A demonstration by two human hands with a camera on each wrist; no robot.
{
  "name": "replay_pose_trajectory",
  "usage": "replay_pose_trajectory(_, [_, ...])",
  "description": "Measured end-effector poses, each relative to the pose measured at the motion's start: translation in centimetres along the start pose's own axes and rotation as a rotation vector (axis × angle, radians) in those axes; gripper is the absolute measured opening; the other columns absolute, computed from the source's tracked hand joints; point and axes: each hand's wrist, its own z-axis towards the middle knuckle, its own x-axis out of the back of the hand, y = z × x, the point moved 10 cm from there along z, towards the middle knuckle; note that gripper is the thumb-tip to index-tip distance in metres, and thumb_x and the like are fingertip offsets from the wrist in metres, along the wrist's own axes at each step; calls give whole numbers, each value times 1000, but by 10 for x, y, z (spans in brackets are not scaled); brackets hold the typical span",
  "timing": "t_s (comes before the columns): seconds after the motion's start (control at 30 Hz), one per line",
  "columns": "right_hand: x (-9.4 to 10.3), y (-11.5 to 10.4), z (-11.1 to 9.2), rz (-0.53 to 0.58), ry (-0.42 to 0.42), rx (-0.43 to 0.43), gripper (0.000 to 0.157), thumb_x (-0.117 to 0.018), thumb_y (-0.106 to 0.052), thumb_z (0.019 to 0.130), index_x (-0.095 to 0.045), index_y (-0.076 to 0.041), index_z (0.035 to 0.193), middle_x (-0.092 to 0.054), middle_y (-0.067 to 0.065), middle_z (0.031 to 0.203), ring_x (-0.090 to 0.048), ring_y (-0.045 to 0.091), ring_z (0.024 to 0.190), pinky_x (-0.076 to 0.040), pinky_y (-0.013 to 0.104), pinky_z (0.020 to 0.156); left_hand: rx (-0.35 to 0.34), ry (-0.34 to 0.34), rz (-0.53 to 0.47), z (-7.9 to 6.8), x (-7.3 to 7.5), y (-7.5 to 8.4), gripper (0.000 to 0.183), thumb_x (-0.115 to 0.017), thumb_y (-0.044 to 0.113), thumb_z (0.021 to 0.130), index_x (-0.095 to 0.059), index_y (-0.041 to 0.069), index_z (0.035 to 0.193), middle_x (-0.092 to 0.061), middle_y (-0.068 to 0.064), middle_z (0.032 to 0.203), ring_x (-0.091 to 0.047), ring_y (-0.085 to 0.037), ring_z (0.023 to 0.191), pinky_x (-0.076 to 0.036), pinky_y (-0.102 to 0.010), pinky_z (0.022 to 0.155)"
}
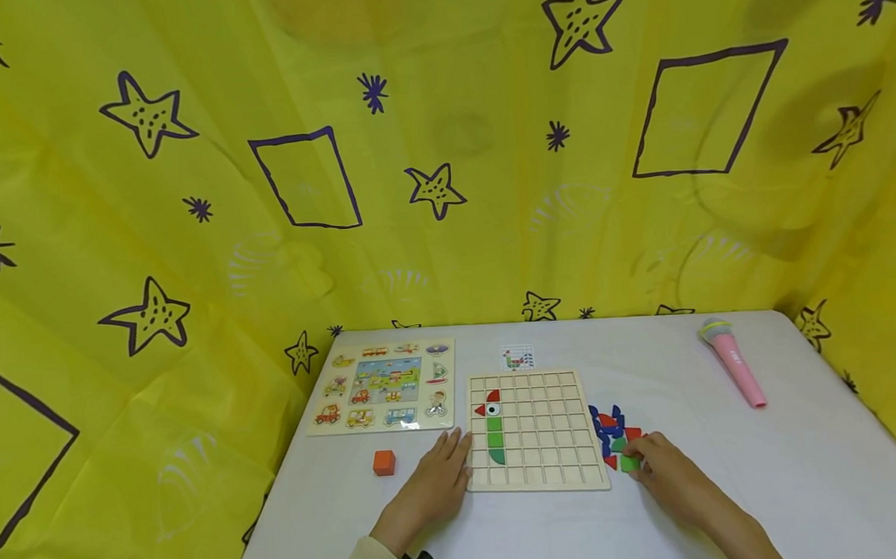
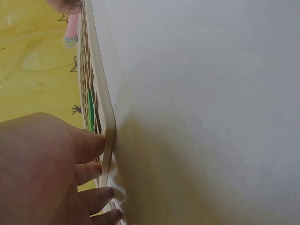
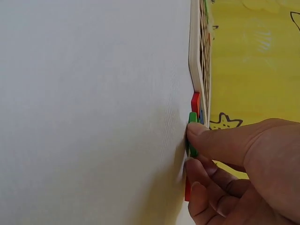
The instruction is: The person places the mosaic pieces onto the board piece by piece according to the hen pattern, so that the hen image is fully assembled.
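A wooden grid board [image 1: 548, 433] lies on the table. In its left columns sit a red quarter-round [image 1: 494, 396], a red triangle [image 1: 480, 411], an eye piece [image 1: 493, 409], two green squares [image 1: 495, 432] and a green quarter-round [image 1: 497, 457]. My left hand [image 1: 437, 477] rests against the board's left edge, thumb near the front corner and fingers extended in the left wrist view. Right of the board, my right hand [image 1: 670, 478] pinches a green square piece [image 3: 193, 118] between thumb and fingers, low over a pile of blue, red and green pieces [image 1: 609, 427].
Behind the board lies a small pattern card [image 1: 517, 358]. A picture puzzle board [image 1: 385, 386] is at the back left, with an orange cube [image 1: 384, 462] in front of it. To the far right is a pink toy microphone [image 1: 735, 365]. A yellow curtain [image 1: 447, 263] hangs behind the table.
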Motion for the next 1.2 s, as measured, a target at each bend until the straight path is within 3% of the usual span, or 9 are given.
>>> replay_pose_trajectory(0.37, [15,-13,6,-49,59,58,20,-69,-1,98,-69,2,117,-61,11,111,-63,26,105,-57,54,98,-11,2,13,0,-1,1,59,-48,30,112,-34,11,166,-30,-13,173,-27,-38,160,-33,-56,126])
replay_pose_trajectory(0.57, [9,-31,21,-22,58,60,19,-72,-1,96,-69,2,114,-60,10,107,-59,20,96,-58,41,86,-4,2,16,0,0,1,59,-49,31,112,-35,12,166,-30,-12,173,-27,-38,160,-34,-56,126])
replay_pose_trajectory(0.73, [-2,-51,32,14,40,69,20,-73,-2,95,-69,0,115,-60,7,107,-56,16,93,-53,30,77,-4,1,9,0,1,2,59,-49,31,112,-35,12,166,-31,-13,173,-28,-38,160,-34,-56,125])
replay_pose_trajectory(1.2, [-46,-102,60,-7,-4,52,22,-76,-3,95,-72,-6,117,-61,4,107,-60,19,97,-62,38,92,-4,-5,12,1,0,0,59,-49,32,112,-34,12,166,-30,-12,173,-27,-37,160,-33,-55,126])
